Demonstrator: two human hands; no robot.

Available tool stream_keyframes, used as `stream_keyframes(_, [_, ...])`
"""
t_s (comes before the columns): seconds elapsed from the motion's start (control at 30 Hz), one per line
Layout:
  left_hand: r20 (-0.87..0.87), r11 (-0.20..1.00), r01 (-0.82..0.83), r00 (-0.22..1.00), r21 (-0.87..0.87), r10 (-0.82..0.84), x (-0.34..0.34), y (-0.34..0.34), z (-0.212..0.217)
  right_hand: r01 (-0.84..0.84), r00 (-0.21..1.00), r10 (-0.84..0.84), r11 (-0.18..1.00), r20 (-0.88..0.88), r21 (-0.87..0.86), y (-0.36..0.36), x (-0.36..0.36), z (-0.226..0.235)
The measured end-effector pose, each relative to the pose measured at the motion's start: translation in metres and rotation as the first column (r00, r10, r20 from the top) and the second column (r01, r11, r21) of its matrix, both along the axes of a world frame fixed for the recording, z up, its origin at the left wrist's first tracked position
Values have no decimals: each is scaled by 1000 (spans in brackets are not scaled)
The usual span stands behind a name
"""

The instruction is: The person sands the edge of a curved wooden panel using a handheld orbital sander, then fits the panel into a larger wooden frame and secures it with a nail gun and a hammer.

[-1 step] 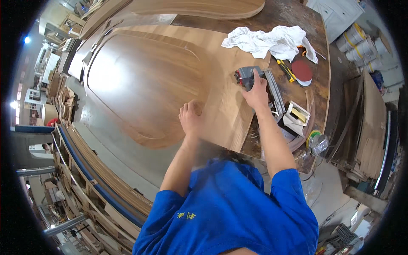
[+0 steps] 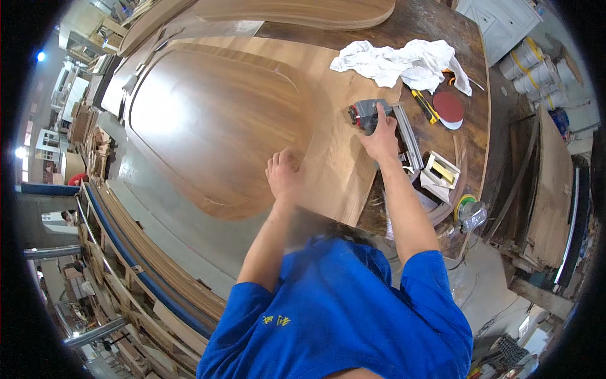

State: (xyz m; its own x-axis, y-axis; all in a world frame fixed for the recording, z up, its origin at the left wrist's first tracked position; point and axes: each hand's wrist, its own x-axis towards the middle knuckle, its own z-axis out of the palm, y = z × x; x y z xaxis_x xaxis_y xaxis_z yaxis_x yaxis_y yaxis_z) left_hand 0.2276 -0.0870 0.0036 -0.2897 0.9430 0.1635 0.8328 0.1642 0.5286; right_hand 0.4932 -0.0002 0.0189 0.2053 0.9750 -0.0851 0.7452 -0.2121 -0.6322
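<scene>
The person in the blue shirt point(image 2: 341, 316) is leaning over a workbench point(image 2: 470, 136) and working on a large rounded wooden panel point(image 2: 221, 126) with a raised moulded border, which is lying flat across the bench and overhanging its left side.

The right hand point(image 2: 380, 138) is gripping a grey handheld power tool point(image 2: 366, 115), fingers wrapped over its body; the tool is sitting on the pale outer band of the panel, close to the panel's right edge. Its exact type cannot be told from this view. The left hand point(image 2: 284, 177) is pressing down on the panel near its lower right curve, fingers bent and loosely together, holding nothing.

Just beyond the tool, a crumpled white cloth point(image 2: 398, 63) is lying partly on the panel and partly on the bench. To the right of the tool, a yellow-handled utility knife point(image 2: 426, 106) is resting on the bench beside a dark red sanding disc point(image 2: 448, 106). A long grey metal strip point(image 2: 407, 136) is lying alongside the right forearm. Nearer the bench edge, a small open white box point(image 2: 442, 174) is sitting, with a roll of green tape point(image 2: 465, 203) below it.

Another curved wooden panel point(image 2: 297, 12) is lying at the far end of the bench. White drums point(image 2: 530, 66) are standing on the floor to the right.
</scene>
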Motion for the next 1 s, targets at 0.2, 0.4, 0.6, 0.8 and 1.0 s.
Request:
stream_keyframes(0.2, [42,999,18,999,42,-20,-5,-1,-1,-2,1000,1,1000,12,7,9,-1,-3])
stream_keyframes(0.4, [37,997,40,998,70,-43,-11,-4,-3,33,999,-33,987,-1,-157,22,-3,9])
stream_keyframes(0.6, [50,999,16,999,44,-18,-10,-3,-3,-72,898,22,993,-440,-97,19,2,68])
stream_keyframes(0.8, [57,997,30,998,64,-34,-9,-1,1,-238,805,35,933,-592,-268,4,-1,128])
stream_keyframes(1.0, [59,997,36,997,66,-40,-8,-2,2,-484,709,211,840,-673,-247,-12,-27,132])
